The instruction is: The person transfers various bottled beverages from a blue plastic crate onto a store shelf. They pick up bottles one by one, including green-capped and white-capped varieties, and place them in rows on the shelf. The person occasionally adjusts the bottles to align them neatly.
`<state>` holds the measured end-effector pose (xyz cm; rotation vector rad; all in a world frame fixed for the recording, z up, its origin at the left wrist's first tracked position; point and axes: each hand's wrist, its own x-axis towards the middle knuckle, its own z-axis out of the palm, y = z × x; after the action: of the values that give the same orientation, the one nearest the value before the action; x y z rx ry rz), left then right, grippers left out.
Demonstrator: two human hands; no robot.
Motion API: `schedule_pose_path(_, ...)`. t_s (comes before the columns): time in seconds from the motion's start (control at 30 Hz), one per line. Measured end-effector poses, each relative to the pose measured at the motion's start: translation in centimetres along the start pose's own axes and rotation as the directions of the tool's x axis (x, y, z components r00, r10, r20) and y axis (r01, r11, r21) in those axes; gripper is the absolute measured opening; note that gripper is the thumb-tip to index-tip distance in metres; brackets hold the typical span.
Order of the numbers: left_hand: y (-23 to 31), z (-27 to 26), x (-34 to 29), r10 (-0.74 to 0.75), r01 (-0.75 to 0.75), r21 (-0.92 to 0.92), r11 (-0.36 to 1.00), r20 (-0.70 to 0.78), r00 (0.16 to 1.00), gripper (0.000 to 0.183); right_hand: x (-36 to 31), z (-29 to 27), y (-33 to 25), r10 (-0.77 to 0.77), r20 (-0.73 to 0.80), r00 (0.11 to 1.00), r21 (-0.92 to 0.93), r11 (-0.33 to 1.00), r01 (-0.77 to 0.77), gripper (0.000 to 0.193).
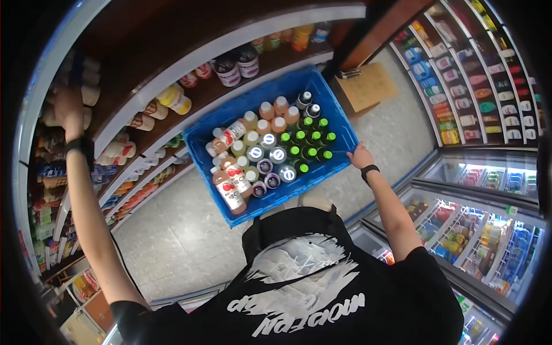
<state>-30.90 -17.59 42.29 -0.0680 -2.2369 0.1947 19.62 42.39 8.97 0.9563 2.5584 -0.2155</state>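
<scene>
Under my right hand (361,156), the blue crate (336,118) is smooth plastic with a soft gloss; inside it, the bottles (230,192) look like slick, see-through plastic, some wrapped in shiny labels, and the green caps (312,152) are hard plastic; beyond the crate, the shelf edge (230,40) is smooth, pale and faintly glossy; off its far right corner lies a brown board (371,86), matt, paper or wood, I cannot tell which, with a shiny metal clip (348,73); left of the crate, the floor (167,236) is smooth and polished; nearest me, my shirt (402,305) is matt black cloth.
</scene>
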Motion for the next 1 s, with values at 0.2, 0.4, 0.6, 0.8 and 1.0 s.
schedule_pose_path(0.2,11.2,-12.0,-24.8,0.513,-0.041,-0.685,0.727,0.503,0.696,0.033,1.3,-1.4,0.0,-0.137,0.152,0.979,-0.050,0.988,0.147,0.060)
schedule_pose_path(0.4,20.3,-19.6,-45.6,0.622,0.518,-0.646,0.560,0.741,0.252,0.036,6.4,-7.8,-0.8,-0.443,0.205,0.873,-0.161,0.864,0.476,0.029)
schedule_pose_path(0.6,27.3,-24.7,-52.1,0.327,0.330,-0.402,0.854,0.908,0.261,0.045,12.0,-6.1,-9.7,-0.764,0.012,0.645,0.127,0.641,0.757,0.034)
schedule_pose_path(0.8,29.7,-27.5,-53.2,0.120,0.439,-0.226,0.870,0.959,0.257,0.056,14.5,0.5,-15.1,-0.837,0.129,0.532,-0.077,0.526,0.847,0.042)
schedule_pose_path(1.0,31.5,-28.9,-53.9,0.030,0.478,-0.123,0.870,0.980,0.198,0.065,15.9,0.6,-15.9,-0.863,0.174,0.474,-0.131,0.457,0.880,0.035)
